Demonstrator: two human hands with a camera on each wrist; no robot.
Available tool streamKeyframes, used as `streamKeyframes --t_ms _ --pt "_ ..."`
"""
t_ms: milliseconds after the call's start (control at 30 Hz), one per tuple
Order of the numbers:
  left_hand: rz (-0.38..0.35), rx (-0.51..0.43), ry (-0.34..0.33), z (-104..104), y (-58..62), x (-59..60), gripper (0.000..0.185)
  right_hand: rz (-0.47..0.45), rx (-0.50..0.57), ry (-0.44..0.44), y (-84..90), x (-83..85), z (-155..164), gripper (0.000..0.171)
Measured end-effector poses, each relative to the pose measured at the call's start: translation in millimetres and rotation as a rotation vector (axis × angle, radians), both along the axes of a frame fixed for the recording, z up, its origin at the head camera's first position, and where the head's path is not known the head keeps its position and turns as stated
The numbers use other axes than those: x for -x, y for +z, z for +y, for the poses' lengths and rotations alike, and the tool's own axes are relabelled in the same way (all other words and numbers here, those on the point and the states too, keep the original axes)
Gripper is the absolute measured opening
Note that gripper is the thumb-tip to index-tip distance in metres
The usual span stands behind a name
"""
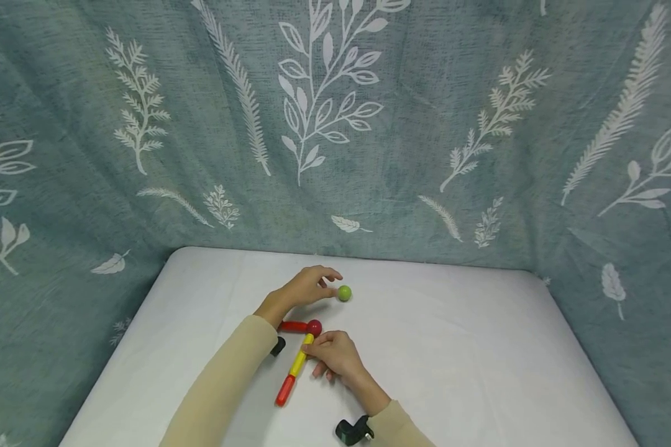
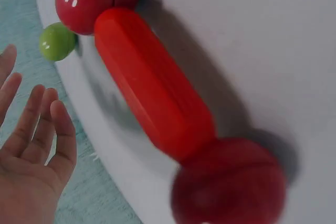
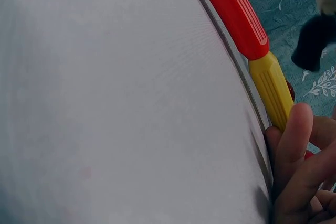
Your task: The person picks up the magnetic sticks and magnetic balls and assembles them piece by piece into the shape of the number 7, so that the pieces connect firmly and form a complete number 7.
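The left hand reaches open-fingered toward the green ball at its 3 o'clock; whether the fingertips touch it is unclear. The right hand pinches the yellow rod, its fingers hiding the rod's top end. The red ball sits at the rod's 12 o'clock, with the red rod at 9, partly behind the left wrist.

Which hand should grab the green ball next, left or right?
Left, probably. The left hand is open with its fingers right beside the green ball. The right hand is busy pinching the yellow rod near the dark red ball, farther from it.
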State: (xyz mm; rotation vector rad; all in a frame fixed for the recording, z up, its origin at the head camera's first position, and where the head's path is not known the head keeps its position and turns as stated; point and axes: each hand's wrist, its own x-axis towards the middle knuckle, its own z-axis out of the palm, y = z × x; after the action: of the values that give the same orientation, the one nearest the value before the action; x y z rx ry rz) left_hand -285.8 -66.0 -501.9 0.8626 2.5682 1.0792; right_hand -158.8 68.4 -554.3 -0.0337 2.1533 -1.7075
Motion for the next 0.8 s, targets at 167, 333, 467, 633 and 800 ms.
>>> streamKeyframes --t_ms 167,333,467,633,800 --pt "-0.062 0.067 -0.013 12.7 -5.0 12.3 0.039 -0.007 0.014 0.004 0.4 -0.3 -0.6 0.034" --pt "-0.073 0.132 -0.02 19.3 -10.5 17.2 0.041 -0.005 0.035 0.003 1.9 0.7 0.1 0.035" --pt "-0.075 0.158 -0.007 20.2 -14.3 17.2 0.038 -0.006 0.036 0.0 0.9 0.9 -0.5 0.033" --pt "-0.074 0.142 0.006 21.3 -16.1 16.8 0.037 -0.003 0.039 -0.008 0.3 0.5 -0.4 0.033" --pt "-0.081 0.11 0.011 19.7 -13.1 14.5 0.034 0.003 0.045 -0.008 -0.3 0.8 -0.6 0.032"
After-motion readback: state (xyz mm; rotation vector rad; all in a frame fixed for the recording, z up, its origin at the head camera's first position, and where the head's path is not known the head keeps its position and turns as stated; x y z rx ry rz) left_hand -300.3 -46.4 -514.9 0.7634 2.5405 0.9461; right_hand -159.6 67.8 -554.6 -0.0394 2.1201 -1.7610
